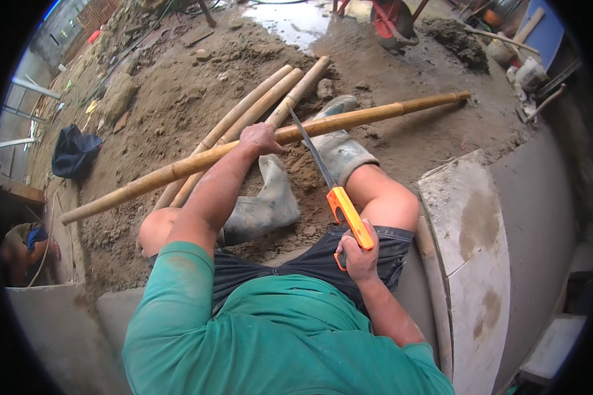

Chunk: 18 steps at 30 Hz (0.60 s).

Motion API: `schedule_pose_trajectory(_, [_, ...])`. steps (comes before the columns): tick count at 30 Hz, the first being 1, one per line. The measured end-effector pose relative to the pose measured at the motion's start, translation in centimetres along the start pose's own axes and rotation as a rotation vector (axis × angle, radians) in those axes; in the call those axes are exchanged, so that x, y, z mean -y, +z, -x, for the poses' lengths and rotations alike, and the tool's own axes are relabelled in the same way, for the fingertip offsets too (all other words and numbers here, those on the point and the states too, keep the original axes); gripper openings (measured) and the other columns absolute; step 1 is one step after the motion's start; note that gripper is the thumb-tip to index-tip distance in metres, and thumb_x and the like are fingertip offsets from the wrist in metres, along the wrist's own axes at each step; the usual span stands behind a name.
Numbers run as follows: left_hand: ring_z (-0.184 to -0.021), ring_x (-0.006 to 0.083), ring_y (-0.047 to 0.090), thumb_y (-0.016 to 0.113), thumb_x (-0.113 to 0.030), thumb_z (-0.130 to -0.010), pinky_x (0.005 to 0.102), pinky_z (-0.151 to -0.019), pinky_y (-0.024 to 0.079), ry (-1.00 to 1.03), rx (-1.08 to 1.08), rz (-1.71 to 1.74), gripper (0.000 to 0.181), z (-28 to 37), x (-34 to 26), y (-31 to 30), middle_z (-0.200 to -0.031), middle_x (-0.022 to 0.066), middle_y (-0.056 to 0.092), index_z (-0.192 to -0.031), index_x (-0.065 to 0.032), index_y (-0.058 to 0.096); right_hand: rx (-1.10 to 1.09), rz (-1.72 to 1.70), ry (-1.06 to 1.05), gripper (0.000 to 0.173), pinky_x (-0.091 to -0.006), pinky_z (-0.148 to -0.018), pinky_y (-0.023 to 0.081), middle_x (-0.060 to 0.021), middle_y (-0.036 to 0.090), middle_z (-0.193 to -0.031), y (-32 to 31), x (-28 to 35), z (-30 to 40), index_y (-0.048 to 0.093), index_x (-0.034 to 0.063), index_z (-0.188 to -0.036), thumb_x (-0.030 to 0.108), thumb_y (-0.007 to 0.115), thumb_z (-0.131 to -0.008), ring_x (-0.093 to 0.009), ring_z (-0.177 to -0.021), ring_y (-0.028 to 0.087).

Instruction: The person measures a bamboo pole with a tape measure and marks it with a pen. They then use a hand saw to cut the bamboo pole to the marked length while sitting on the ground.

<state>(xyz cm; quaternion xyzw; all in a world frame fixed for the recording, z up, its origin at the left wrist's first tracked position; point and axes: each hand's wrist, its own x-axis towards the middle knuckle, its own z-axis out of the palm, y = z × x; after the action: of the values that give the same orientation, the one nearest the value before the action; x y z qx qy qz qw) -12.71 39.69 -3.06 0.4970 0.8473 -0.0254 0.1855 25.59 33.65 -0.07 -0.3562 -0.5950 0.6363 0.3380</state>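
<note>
My left hand (pixel 262 140) is closed around the middle of a long bamboo pole (pixel 188 165), which slants across in front of me from lower left to upper right. In my right hand (pixel 360 253) is the orange handle of a handsaw (pixel 321 163). The saw's narrow blade points up and away, its upper part lying at or over the pole just right of my left hand; whether the teeth touch the bamboo I cannot tell. Beneath the pole lie three shorter bamboo pieces (pixel 298 91), side by side. My rubber boots (pixel 343 150) rest on the soil below and beyond the pole.
A concrete slab (pixel 467 232) and a round pole (pixel 432 276) are at my right. A red wheelbarrow (pixel 393 24) stands beyond a puddle (pixel 296 22). Dark cloth (pixel 75 152) and a rock (pixel 120 96) lie on the left. Another person (pixel 22 249) is low at the far left.
</note>
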Motion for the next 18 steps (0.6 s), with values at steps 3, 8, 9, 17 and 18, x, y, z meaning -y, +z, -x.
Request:
schedule_pose_trajectory(3, [-0.111, 0.0311, 0.071, 0.080, -0.042, -0.072, 0.0440, -0.094, 0.058, 0.031, -0.088, -0.046, 0.054, 0.5, -0.2, -2.5, -0.117, 0.0143, 0.075, -0.116, -0.0112, 0.073, 0.057, 0.087, -0.179, 0.009, -0.0298, -0.055, 0.050, -0.0061, 0.055, -0.069, -0.9, 0.2, 0.4, 0.052, -0.0015, -0.095, 0.003, 0.055, -0.087, -0.015, -0.056, 0.058])
schedule_pose_trajectory(8, [-0.112, 0.0306, 0.071, 0.079, -0.038, -0.073, 0.0434, -0.093, 0.058, 0.053, -0.149, -0.082, 0.052, 2.3, -1.9, -5.5, -0.117, 0.0128, 0.074, -0.116, -0.0099, 0.071, 0.001, 0.003, -0.092, 0.011, -0.0292, -0.055, 0.051, -0.0049, 0.056, -0.067, -1.7, 3.1, 1.6, 0.049, 0.0003, -0.097, 0.004, 0.055, -0.088, -0.014, -0.056, 0.059])
schedule_pose_trajectory(9, [-0.112, 0.0306, 0.071, 0.079, -0.038, -0.073, 0.0436, -0.093, 0.058, 0.051, -0.139, -0.081, 0.052, 2.6, -2.0, -5.3, -0.118, 0.0130, 0.074, -0.116, -0.0095, 0.071, -0.001, 0.014, -0.093, 0.011, -0.0292, -0.054, 0.051, -0.0047, 0.057, -0.067, -1.8, 3.1, 1.9, 0.049, 0.0006, -0.097, 0.004, 0.055, -0.088, -0.014, -0.056, 0.059])
schedule_pose_trajectory(17, [-0.111, 0.0339, 0.070, 0.080, -0.035, -0.072, 0.0464, -0.094, 0.056, 0.022, -0.078, 0.053, 0.050, 3.1, -2.0, 0.9, -0.113, 0.0160, 0.074, -0.114, -0.0103, 0.070, 0.000, -0.018, -0.029, 0.010, -0.0293, -0.052, 0.051, -0.0046, 0.049, -0.078, -2.1, 2.3, 2.0, 0.049, 0.0006, -0.094, -0.001, 0.056, -0.087, -0.013, -0.056, 0.056])
schedule_pose_trajectory(18, [-0.111, 0.0340, 0.070, 0.079, -0.035, -0.072, 0.0464, -0.094, 0.056, 0.027, -0.062, 0.068, 0.050, 3.2, -2.1, 1.4, -0.114, 0.0163, 0.074, -0.115, -0.0104, 0.070, -0.001, 0.002, -0.027, 0.011, -0.0300, -0.052, 0.051, -0.0050, 0.049, -0.078, -2.1, 1.8, 1.7, 0.049, 0.0003, -0.095, 0.000, 0.057, -0.087, -0.013, -0.056, 0.056])
